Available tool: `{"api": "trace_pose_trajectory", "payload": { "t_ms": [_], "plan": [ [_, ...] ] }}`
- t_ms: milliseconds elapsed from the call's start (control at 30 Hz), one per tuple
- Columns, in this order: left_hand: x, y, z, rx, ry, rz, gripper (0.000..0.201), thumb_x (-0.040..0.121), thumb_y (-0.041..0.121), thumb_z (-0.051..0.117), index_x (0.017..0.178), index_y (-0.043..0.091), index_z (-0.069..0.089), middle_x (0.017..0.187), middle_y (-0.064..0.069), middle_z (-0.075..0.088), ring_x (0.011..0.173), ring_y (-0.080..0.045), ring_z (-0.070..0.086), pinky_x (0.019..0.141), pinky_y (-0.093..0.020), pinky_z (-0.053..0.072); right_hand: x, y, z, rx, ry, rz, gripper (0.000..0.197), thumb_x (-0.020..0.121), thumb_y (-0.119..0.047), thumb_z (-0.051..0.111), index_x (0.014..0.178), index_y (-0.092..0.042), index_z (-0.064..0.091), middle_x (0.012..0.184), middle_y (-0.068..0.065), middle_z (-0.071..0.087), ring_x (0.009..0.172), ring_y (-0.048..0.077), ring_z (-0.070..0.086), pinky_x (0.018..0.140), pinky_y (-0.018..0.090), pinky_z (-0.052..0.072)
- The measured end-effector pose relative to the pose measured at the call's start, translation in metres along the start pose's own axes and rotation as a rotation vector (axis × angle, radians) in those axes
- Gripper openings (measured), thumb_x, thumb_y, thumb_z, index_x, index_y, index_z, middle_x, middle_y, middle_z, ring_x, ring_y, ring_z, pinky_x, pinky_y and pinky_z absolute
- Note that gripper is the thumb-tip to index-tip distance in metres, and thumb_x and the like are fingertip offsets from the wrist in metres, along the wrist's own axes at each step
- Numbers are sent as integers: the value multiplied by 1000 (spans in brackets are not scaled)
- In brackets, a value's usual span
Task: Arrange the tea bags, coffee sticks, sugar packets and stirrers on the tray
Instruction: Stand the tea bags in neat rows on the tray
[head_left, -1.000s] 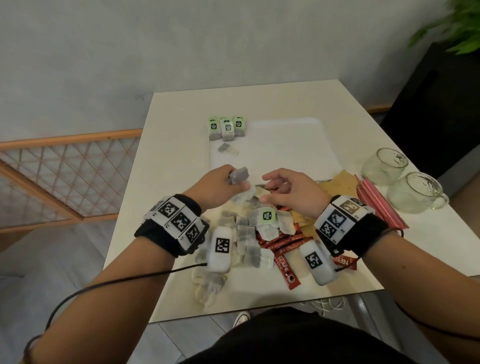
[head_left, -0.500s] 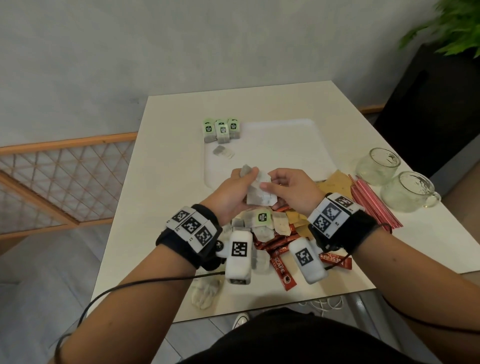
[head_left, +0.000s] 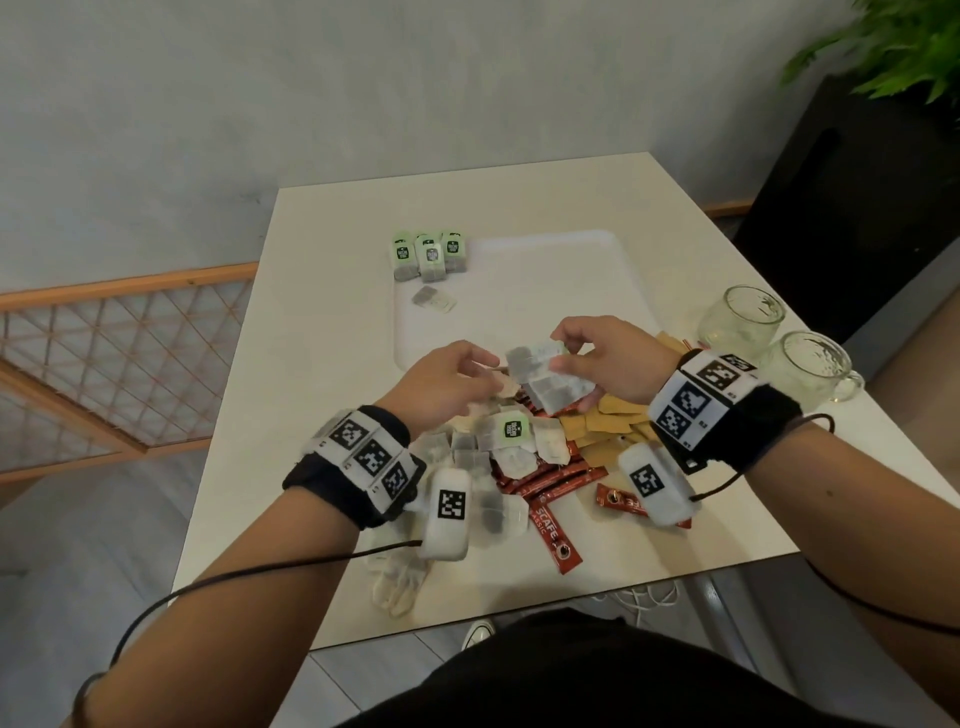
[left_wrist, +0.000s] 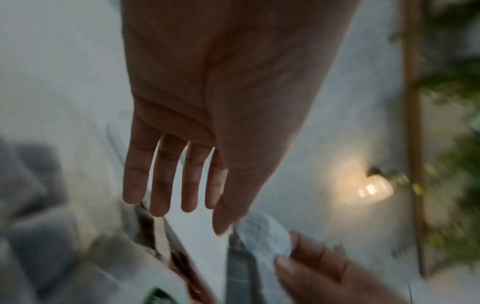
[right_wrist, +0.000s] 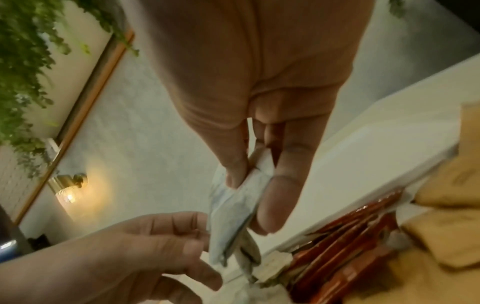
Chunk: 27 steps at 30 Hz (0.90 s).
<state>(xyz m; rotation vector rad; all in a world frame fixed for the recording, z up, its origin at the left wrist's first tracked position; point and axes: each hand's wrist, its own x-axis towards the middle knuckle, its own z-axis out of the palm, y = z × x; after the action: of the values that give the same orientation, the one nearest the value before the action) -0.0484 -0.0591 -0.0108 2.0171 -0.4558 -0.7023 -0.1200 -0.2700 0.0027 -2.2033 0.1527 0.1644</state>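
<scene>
My right hand (head_left: 563, 358) pinches a small bunch of grey tea bags (head_left: 545, 382) between thumb and fingers, just above the near edge of the white tray (head_left: 545, 275). The same tea bags (right_wrist: 231, 214) hang from the right hand (right_wrist: 249, 185) in the right wrist view. My left hand (head_left: 480, 364) hovers just left of them with straight fingers (left_wrist: 161, 185) and holds nothing. Three green-labelled tea bags (head_left: 428, 254) stand in the tray's far left corner, with one loose tea bag (head_left: 434, 299) in front of them. The right wrist hides the stirrers.
Below my hands lies a mixed pile: tea bags (head_left: 506, 436), red coffee sticks (head_left: 550, 480) and brown sugar packets (head_left: 608, 431). Two glass mugs (head_left: 740, 317) (head_left: 808, 364) stand at the right table edge. More tea bags (head_left: 397, 577) lie near the front edge.
Half a second ago both hands held the tea bags together. The left hand has let go and drawn slightly left, while the right hand keeps the bags and has moved right.
</scene>
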Motion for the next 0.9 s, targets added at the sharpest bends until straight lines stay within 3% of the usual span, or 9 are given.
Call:
{"api": "trace_pose_trajectory", "payload": {
  "t_ms": [100,200,300,400,533,633,733,800,900],
  "plan": [
    [1,-6,2,498,-119,71,40,82,31,76,119,26,59,109,8,60,92,-11,59,78,-26,46,-3,2,-5,-126,-46,18,21,94,-20,61,82,-34,51,86,-4,42,65,26,64,62,47,60],
    [4,-11,9,693,-109,56,34,79,29,76,110,28,61,102,9,61,93,-13,59,80,-32,50,-5,1,-5,-169,-41,31,13,93,-18,62,96,-28,54,86,-4,44,73,22,62,58,37,60],
    [6,-13,7,684,-32,60,13,82,26,71,93,28,65,88,11,59,87,-13,59,69,-28,45,-10,-2,-9,-297,-13,-10,17,90,-23,66,104,-22,57,92,-4,54,72,8,54,59,19,48],
    [8,-15,2,575,0,54,4,83,27,70,81,25,68,81,13,61,83,-12,61,70,-27,50,-15,-7,-15,-362,-61,-69,17,87,-28,70,100,-18,65,85,-12,60,74,6,56,68,20,41],
    [9,-7,-3,399,73,112,9,87,26,66,88,18,65,87,9,64,82,-9,60,63,-18,40,-18,-16,-11,-246,-238,-142,8,83,-26,75,87,-26,69,76,-11,67,66,-2,56,69,15,45],
    [8,-3,0,355,47,114,12,86,26,68,93,19,61,98,7,64,89,-11,61,65,-19,40,-16,-19,-5,-227,-299,-147,8,81,-25,76,88,-24,71,81,-1,72,69,4,59,72,25,50],
    [5,-9,6,579,-96,61,37,76,34,79,102,23,57,105,8,62,88,-13,61,74,-28,49,-13,-16,-2,-247,-288,-136,11,81,-25,77,89,-18,73,81,-1,72,70,8,62,77,35,53],
    [3,-14,10,712,-92,38,42,72,33,82,106,25,58,106,8,62,93,-14,59,73,-30,46,-13,-14,-2,-243,-280,-129,10,81,-25,77,89,-20,73,81,-2,72,71,7,62,78,35,53],
    [5,-15,7,691,-24,41,32,75,29,81,100,27,61,99,7,63,92,-15,59,71,-29,44,-12,-11,-4,-227,-254,-118,13,80,-26,77,92,-24,73,86,0,73,75,11,63,77,32,53]
  ]
}}
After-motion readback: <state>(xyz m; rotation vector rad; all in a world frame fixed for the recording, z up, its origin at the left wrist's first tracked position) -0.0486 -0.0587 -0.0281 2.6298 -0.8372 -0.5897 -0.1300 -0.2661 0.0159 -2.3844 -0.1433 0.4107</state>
